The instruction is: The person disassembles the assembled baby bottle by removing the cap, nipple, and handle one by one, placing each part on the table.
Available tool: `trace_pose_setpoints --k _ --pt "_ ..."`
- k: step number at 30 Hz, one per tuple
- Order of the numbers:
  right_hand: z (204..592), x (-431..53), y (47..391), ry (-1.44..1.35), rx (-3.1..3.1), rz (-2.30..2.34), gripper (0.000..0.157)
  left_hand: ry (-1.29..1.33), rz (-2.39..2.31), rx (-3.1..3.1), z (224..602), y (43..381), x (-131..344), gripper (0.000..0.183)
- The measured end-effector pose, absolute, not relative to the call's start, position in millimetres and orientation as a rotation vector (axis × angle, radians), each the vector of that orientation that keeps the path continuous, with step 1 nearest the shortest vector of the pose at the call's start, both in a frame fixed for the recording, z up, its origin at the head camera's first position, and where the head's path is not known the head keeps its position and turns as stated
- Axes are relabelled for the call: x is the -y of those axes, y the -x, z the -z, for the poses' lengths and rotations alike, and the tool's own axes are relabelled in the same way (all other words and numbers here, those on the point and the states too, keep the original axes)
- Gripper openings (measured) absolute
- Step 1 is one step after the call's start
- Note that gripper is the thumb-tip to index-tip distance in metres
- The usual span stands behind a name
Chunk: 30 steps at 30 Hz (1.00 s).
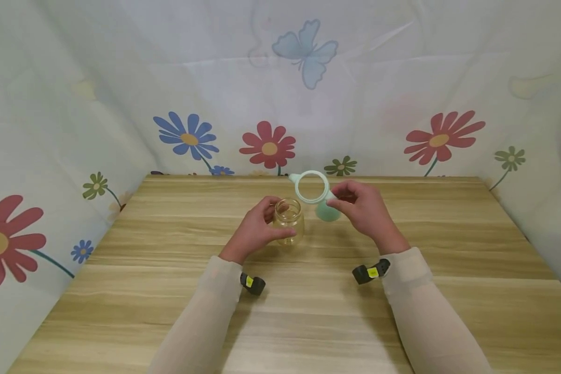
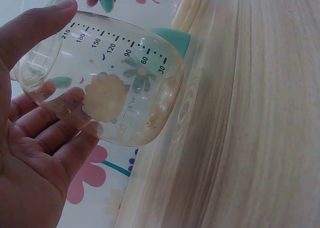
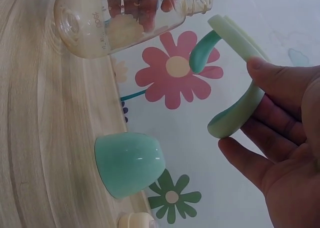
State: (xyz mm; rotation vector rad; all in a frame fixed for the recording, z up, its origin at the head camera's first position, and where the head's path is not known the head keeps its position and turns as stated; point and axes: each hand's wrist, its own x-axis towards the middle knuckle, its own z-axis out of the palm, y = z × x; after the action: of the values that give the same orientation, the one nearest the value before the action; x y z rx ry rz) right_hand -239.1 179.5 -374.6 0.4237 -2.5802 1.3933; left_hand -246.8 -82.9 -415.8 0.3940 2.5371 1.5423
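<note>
A clear amber-tinted baby bottle [image 1: 297, 224], with no lid on its neck, stands upright in my left hand [image 1: 253, 229]. The thumb and fingers hold it around from the left; measuring marks show on its side [image 2: 116, 40] in the left wrist view. My right hand [image 1: 367, 212] pinches a pale green bottle handle ring [image 3: 234, 40] by one of its two curved grips. That ring is in the air just right of the bottle's mouth, apart from it. A green dome-shaped cap [image 3: 129, 163] rests on the table behind the ring.
Beside the cap is a cream-coloured piece [image 3: 135, 221], partly cut off in the right wrist view. The wood-grain table [image 1: 304, 322] ends at a white flowered curtain [image 1: 369, 119] at the back and sides.
</note>
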Motion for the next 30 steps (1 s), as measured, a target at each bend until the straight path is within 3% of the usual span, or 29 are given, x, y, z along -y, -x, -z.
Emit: trace_pose_setpoints --k 30 --pt "381.6 -178.5 241.2 -0.349 2.784 -1.238 0.019 -0.431 -1.556 -2.508 416.0 245.3 82.0 0.074"
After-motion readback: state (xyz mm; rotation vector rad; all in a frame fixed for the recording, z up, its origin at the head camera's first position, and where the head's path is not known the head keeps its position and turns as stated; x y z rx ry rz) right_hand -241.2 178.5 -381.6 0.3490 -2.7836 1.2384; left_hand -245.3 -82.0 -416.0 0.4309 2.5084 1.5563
